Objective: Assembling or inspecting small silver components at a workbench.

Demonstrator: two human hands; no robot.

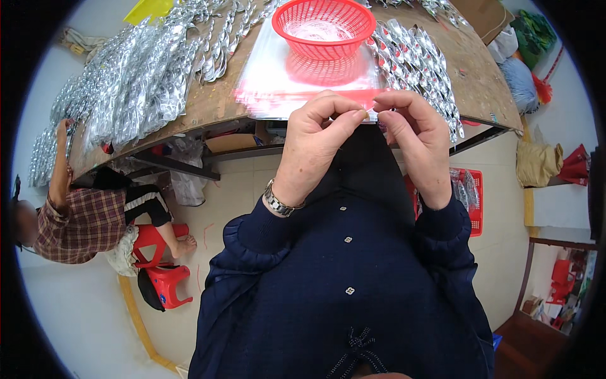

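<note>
My left hand, with a metal watch on its wrist, is closed in a pinch between thumb and forefinger. My right hand faces it with curled fingers, its thumb and forefinger tips close together. What the fingertips hold, if anything, is too small to name. Both hands are just above the table's near edge. Beyond them lies a stack of clear plastic bags with red edges. A red plastic basket stands on the stack, holding thin clear or whitish strands.
Shiny spoon-like pieces in clear packaging are heaped on the table's left, and silvery strips with red spots lie at right. A co-worker in a plaid shirt sits at left beside a red stool. A red crate stands on the floor at right.
</note>
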